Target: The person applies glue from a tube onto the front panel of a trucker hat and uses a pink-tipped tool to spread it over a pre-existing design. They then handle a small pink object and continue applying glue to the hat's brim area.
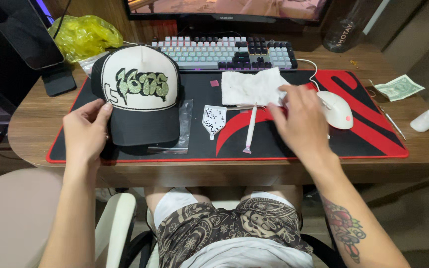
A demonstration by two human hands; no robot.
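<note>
A black and white cap (140, 94) with green rhinestone lettering stands on the black and red desk mat (274, 146). My left hand (86, 130) rests against the left edge of its brim, thumb touching it. My right hand (300, 118) hovers palm down over the mat, its fingertips touching the lower right corner of a white cloth (250, 86). Just left of that hand lie a white applicator pen (250, 129) and a small white tray (214, 119) dotted with tiny stones. I cannot tell whether the fingers pinch anything.
A white mouse (336, 109) sits right of my right hand. A keyboard (224, 52) and monitor stand behind the mat. A clear plastic bag (179, 131) lies beside the cap. A banknote (399, 87), a white roll (427, 119), a yellow bag (84, 34) and a dark bottle (346, 27) surround them.
</note>
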